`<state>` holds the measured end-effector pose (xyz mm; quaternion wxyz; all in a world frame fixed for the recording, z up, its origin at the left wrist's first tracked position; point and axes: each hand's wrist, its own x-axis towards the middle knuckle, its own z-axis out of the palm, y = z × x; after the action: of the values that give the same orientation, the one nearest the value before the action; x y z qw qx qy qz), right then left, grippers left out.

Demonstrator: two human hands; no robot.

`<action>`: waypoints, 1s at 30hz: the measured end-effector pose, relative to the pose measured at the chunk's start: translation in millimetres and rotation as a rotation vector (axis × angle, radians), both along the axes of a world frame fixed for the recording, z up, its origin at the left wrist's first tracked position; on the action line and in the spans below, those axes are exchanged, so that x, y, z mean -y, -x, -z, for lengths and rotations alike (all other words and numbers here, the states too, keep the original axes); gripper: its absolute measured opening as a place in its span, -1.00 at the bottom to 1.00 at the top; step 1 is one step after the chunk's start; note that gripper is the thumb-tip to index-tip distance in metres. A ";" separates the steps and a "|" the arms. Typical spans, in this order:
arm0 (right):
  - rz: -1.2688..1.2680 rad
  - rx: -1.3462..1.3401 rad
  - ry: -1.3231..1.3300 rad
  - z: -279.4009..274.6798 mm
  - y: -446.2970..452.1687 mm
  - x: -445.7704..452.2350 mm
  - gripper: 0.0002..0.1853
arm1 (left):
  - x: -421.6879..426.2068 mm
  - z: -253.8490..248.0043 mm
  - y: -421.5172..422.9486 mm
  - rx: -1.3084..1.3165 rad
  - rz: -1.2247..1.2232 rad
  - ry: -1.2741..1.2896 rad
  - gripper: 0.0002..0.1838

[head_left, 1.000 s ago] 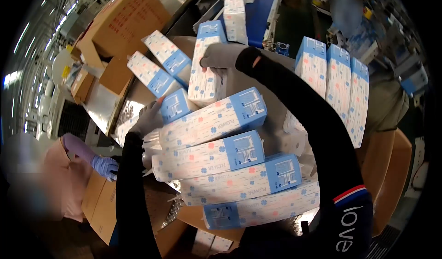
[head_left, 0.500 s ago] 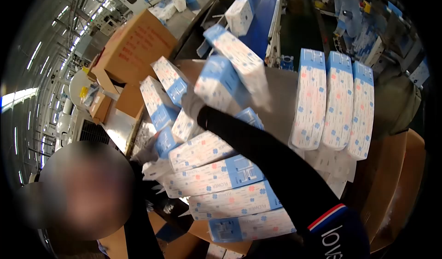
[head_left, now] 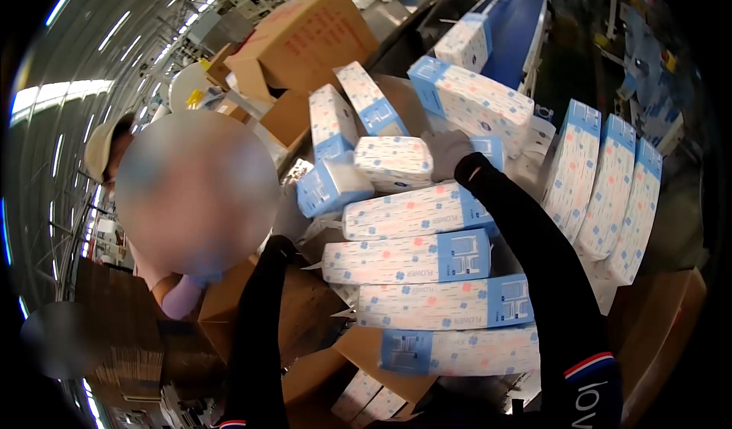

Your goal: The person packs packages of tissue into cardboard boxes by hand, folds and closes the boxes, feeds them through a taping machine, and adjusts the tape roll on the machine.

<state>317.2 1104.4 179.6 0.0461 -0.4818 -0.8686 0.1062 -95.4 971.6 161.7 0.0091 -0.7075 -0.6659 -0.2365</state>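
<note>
My left hand (head_left: 293, 214), in a grey glove, presses against the outer side of a blue-ended flower-print pack (head_left: 335, 186); its fingers are partly hidden. My right hand (head_left: 450, 154), also gloved, curls against the right end of another flower-print pack (head_left: 393, 160). These two packs lie side by side between my hands, above a stack of long packs (head_left: 404, 257) marked FLOWER. Two more packs tilt behind them, one on the left (head_left: 332, 120) and one near the middle (head_left: 370, 97). Past my right hand, a large pack (head_left: 476, 102) lies at a slant.
Several long packs (head_left: 572, 170) stand in a row at right. A blue conveyor (head_left: 518, 32) carries a pack (head_left: 465, 41). Cartons stand at the back (head_left: 313, 36), lower right (head_left: 656, 337) and below the stack (head_left: 381, 360). A co-worker's sleeved arm (head_left: 181, 298) is at left.
My right hand has moved down and right to the pack's end. The large slanted pack has settled flatter at the back. The view has turned, and my left forearm shows more clearly.
</note>
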 end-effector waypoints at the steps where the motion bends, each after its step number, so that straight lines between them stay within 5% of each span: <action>1: 0.001 -0.009 -0.040 -0.7 -4.0 1.5 -0.28 | 24.7 -77.6 -54.8 0.025 -0.067 0.110 -0.36; 3: -0.022 -0.086 -0.193 5.3 -8.7 -1.8 -0.43 | 47.3 -119.8 -42.1 0.143 0.115 -0.048 -0.30; 6: -0.042 -0.044 -0.453 -71.4 -21.4 50.1 -0.29 | 145.0 -225.7 -78.7 0.150 0.065 -0.112 -0.35; 9: 0.087 -0.322 -0.754 -115.3 -36.2 96.1 -0.17 | 281.4 -284.6 -113.2 0.155 -0.050 -0.059 -0.40; 11: 0.044 -0.581 -0.663 -161.1 -47.7 123.7 -0.21 | 367.5 -291.5 -137.2 0.132 -0.123 0.049 -0.43; 14: -0.039 -1.059 -0.356 -212.5 -46.2 206.0 -0.28 | 451.0 -255.8 -156.1 0.112 -0.193 0.234 -0.46; 16: -0.268 -1.265 0.181 -238.0 -38.7 282.5 -0.36 | 486.8 -206.5 -166.4 0.111 -0.237 0.374 -0.47; 18: -0.565 -1.070 0.115 -224.0 -9.3 345.4 -0.39 | 513.1 -146.6 -174.3 0.109 -0.276 0.482 -0.48; 20: -1.078 -0.773 -0.245 -169.3 41.0 391.5 -0.36 | 558.6 -61.1 -168.1 0.104 -0.208 0.529 -0.45; 21: -0.948 -0.813 0.044 -180.2 71.0 446.9 -0.23 | 579.6 -16.7 -164.5 0.099 -0.167 0.524 -0.43; 22: -0.946 -0.906 0.133 -144.5 112.0 484.1 -0.37 | 589.5 18.1 -163.0 0.098 -0.149 0.519 -0.42; 23: -1.044 -0.719 0.245 -101.5 149.1 502.8 -0.51 | 589.3 25.8 -178.8 0.066 -0.224 0.569 -0.41; 25: -1.228 -0.593 -0.140 -27.4 210.8 509.6 -0.70 | 570.8 42.8 -211.8 0.006 -0.328 0.661 -0.39; 26: -1.279 -0.121 0.143 -34.2 231.0 509.0 -0.82 | 568.2 44.9 -210.7 0.004 -0.281 0.655 -0.37; 27: -1.251 -0.005 0.193 -6.0 255.2 513.5 -0.82 | 564.9 46.8 -209.6 0.003 -0.233 0.648 -0.36; 30: -1.215 0.012 0.225 64.1 304.9 534.6 -0.82 | 569.5 44.6 -194.0 -0.002 -0.149 0.699 -0.30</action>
<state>12.2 569.8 115.5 -0.0786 0.0964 -0.9715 0.2020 98.5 402.1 117.1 -0.2157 -0.6177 -0.7563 0.0075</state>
